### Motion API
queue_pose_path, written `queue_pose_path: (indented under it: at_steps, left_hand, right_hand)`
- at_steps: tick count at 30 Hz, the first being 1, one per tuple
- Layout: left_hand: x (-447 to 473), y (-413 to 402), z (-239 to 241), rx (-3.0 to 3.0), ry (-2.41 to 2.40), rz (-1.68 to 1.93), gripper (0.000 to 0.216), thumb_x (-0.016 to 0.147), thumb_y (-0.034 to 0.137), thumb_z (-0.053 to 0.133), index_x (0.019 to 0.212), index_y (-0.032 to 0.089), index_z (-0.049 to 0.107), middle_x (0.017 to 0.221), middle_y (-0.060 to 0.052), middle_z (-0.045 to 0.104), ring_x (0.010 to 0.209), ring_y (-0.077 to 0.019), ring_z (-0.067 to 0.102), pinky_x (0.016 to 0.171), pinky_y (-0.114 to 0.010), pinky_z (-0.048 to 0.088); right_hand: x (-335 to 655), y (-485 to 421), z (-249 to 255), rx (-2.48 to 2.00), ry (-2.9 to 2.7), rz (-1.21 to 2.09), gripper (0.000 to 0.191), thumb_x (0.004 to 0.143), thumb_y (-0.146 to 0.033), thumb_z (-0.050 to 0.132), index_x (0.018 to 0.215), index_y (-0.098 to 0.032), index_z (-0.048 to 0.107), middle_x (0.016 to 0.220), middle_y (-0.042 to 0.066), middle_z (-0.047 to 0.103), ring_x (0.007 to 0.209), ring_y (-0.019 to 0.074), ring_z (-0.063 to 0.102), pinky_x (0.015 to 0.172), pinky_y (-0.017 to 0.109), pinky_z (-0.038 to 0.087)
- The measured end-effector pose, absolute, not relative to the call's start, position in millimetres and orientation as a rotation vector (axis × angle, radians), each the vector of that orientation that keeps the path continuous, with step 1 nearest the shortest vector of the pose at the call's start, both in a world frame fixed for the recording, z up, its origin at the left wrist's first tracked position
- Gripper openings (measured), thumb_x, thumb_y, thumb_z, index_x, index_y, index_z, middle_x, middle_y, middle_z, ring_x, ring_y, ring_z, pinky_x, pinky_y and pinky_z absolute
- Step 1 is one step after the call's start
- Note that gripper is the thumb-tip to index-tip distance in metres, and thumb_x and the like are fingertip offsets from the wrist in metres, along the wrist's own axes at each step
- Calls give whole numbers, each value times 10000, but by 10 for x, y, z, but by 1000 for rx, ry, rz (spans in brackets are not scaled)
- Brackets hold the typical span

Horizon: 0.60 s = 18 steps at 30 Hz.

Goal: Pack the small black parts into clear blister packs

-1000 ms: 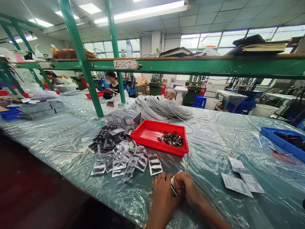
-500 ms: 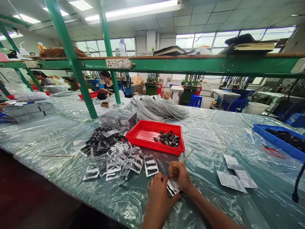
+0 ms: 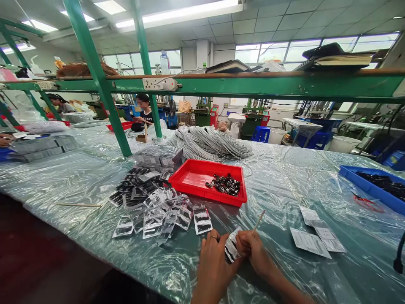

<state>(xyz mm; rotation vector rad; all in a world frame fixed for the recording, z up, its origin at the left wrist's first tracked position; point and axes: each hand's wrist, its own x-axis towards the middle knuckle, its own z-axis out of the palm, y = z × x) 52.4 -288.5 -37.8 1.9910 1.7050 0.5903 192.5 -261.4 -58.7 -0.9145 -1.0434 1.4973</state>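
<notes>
Film-covered table (image 3: 284, 181), red tray (image 3: 205, 193) beyond hands; left hand (image 3: 215, 255) grips packet (image 3: 232, 245); right hand (image 3: 253, 250), just beside, closed on thin stick (image 3: 260, 220).

Tbl. cover (image 3: 85, 177): clear plastic film, v. glossy, crinkled. Held packet (image 3: 232, 245): shiny plastic. Held stick (image 3: 259, 221): pale, matt, wood-like. Loose pkts. (image 3: 153, 221): clear, reflective plastic. Red tray (image 3: 191, 173) & blue tray (image 3: 351, 180): smooth plastic, slight sheen. Small blk. parts (image 3: 227, 185) in red tray: glossy, w/ metallic glints. Cable coil (image 3: 209, 143): smooth, grey, plastic-looking. Green beam (image 3: 237, 86): painted metal, semi-gloss, small scuffs.
</notes>
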Motion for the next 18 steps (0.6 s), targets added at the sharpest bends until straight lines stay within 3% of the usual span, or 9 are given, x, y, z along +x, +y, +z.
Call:
queue_pose_path:
  at_steps: [8,18]
  left_hand:
    - [505,-2854,-444,2039,1692,656,494,698,359,736,1172,271,628,1121,-70,575,1132,-289,506,982,-396,333]
    - [509,-2856,-326,2014,1709,573,480,707,356,714,1170,262,632,1146,-88,569,1123,-296,507,958,-394,346]
  right_hand:
    - [1987,-2176,-283,-756,-915,1490,426,718,-381,554,497,-242,217,462,-85,189,431,84,106,435,289,100]
    - [1912,-2218,-529,-839,-1001,1428,429,739,-366,571,492,-246,241,475,-77,192,434,91,122,439,292,77]
